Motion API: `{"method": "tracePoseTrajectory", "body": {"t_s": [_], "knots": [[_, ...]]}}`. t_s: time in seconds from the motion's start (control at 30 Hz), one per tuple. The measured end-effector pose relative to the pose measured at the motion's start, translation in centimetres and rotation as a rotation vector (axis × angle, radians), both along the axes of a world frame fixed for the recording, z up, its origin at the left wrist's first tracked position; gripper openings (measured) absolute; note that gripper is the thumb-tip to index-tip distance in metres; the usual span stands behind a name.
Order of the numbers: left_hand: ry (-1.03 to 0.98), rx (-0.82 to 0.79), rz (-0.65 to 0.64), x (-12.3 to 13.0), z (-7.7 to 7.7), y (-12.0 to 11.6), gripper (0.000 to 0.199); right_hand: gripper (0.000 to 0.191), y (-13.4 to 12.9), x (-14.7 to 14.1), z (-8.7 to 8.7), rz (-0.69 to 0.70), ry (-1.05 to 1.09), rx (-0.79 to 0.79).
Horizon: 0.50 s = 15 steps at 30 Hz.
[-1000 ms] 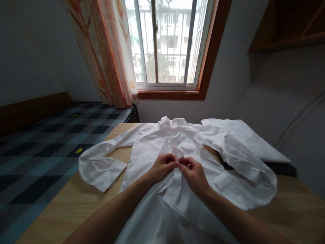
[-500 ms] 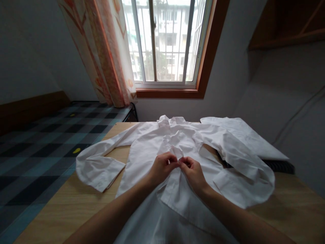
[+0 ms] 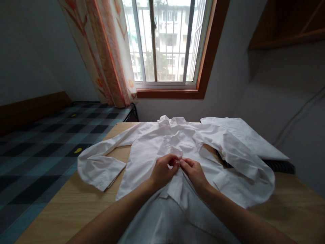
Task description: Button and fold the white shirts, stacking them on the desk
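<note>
A white long-sleeved shirt [image 3: 144, 149] lies spread on a wooden table [image 3: 58, 210], its collar toward the window. Both sleeves are bent outward to the sides. At the middle of the front, my left hand [image 3: 165, 169] pinches the shirt's front edge between thumb and fingers. Right beside it, my right hand [image 3: 194, 173] pinches the same edge, fingertips almost touching those of the left. The cloth is lifted a little there. Whether a button sits between the fingertips is too small to tell.
Folded white cloth [image 3: 243, 135] rests at the back right on a dark ribbed object [image 3: 281, 166]. A bed with a checked sheet [image 3: 50, 145] stands left of the table. Beyond are a curtain [image 3: 106, 61] and a barred window [image 3: 167, 44]; a wooden shelf [image 3: 286, 40] hangs upper right.
My fingers have shifted slightly at the shirt front, with the left fingers curling more. The lower front panel has fallen into a different fold. The rest of the shirt lies much as before.
</note>
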<state>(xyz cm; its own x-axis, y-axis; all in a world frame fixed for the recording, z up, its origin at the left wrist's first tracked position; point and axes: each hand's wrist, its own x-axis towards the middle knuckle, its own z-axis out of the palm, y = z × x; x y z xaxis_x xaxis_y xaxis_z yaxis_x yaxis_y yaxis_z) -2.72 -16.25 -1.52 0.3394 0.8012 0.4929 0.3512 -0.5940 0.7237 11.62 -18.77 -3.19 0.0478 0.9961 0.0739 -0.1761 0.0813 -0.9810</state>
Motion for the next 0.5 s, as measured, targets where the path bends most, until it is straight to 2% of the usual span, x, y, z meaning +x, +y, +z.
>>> {"method": "tracePoseTrajectory", "body": {"t_s": [0.1,0.2,0.27,0.33,0.43,0.5], "knots": [[-0.045,-0.066,-0.037,0.4,-0.1,0.1,0.012,0.031,-0.1,-0.3,-0.2,-0.070,-0.042,0.011],[-0.252,-0.200,-0.048,0.2,0.4,1.3,0.009,0.034,0.3,0.1,-0.3,-0.220,-0.017,-0.013],[-0.440,-0.240,0.058,-0.7,1.0,2.8,0.010,0.036,0.7,1.0,0.0,-0.375,0.015,-0.034],[-0.572,-0.223,0.218,-2.4,1.7,4.6,0.011,0.038,1.1,2.6,0.7,-0.520,0.018,-0.027],[-0.611,-0.156,0.481,-6.2,2.4,7.1,0.009,0.038,1.1,6.0,2.1,-0.682,-0.113,0.062],[-0.593,-0.105,0.610,-9.0,2.8,8.4,0.007,0.037,0.5,8.7,2.8,-0.772,-0.233,0.117]]}}
